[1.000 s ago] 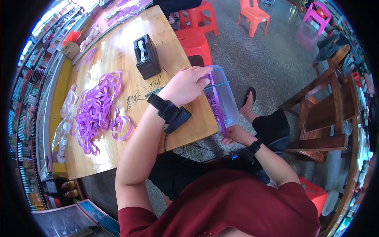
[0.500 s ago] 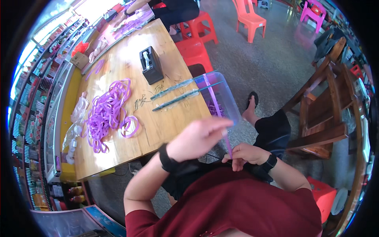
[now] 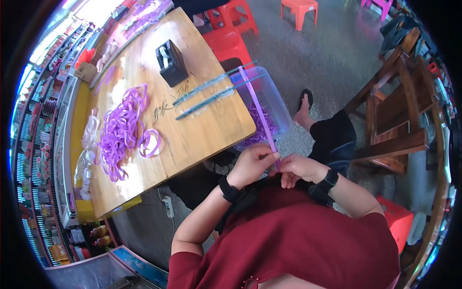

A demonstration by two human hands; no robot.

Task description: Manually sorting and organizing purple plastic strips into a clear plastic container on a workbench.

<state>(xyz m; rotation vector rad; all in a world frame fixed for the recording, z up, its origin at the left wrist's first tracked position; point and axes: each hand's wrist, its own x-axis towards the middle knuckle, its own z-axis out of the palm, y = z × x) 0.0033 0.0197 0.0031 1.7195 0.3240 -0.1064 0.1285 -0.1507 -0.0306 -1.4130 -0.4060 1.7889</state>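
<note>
A purple ribbon [image 3: 260, 111] runs from the two thin dark rods [image 3: 211, 98] down to my hands near my lap. The rods are taped to the table and stick out past its right edge. My left hand [image 3: 254, 164] pinches the ribbon between thumb and fingers. Right beside it, my right hand [image 3: 301, 169] is closed on the ribbon's lower end. Below the rods, a clear plastic bin [image 3: 281, 108] holds many purple ribbon pieces [image 3: 262, 126]. On the table to the left lies a tangled heap of purple ribbon [image 3: 120, 130].
A black tape dispenser [image 3: 172, 63] stands on the wooden table [image 3: 197, 139]. Red stools [image 3: 226, 45] stand beyond the table's right side. A wooden chair [image 3: 390, 120] is at my right. A power strip [image 3: 167, 206] lies on the floor under the table.
My left hand has come down along the ribbon to meet my right hand. The view has shifted, so the table sits higher and further left.
</note>
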